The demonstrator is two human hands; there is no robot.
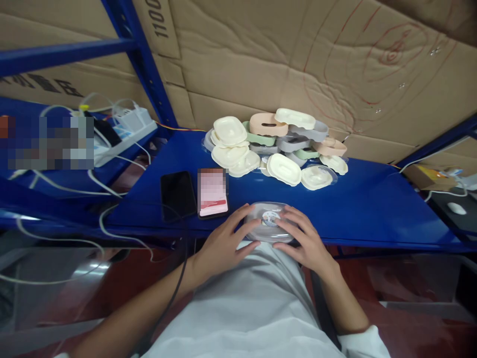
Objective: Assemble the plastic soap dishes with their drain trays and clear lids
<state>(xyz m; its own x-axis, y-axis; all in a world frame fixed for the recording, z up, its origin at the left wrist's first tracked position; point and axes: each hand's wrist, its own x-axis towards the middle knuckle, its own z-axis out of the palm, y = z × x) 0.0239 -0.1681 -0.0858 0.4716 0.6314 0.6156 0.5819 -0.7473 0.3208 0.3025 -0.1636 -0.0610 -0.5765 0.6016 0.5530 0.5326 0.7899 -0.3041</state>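
We hold a clear plastic case [269,222] at the near edge of the blue counter [372,209], right in front of our white shirt [257,303]. Our left hand [223,243] is on the case's left side, its grip clamped on it with the thumb along the near rim and the fingers [244,211] curled over the top. Our right hand [303,238] closes its grip on the right side in the same way, fingers spread across the lid. Inside the case we see a small white round part, too small to make out further.

Just to the left of the case, also near the front edge, lies a phone with a red and pink screen [212,193], and touching its left side a black phone [178,195] lies face up with a dark screen. Toward the back edge of the counter, against the cardboard wall [283,54], sits a heap of small plastic trays [276,146] in cream, peach, green and grey, some stacked and some tilted. At the far left a white power strip [124,127] with white cables rests on a neighbouring blue shelf.
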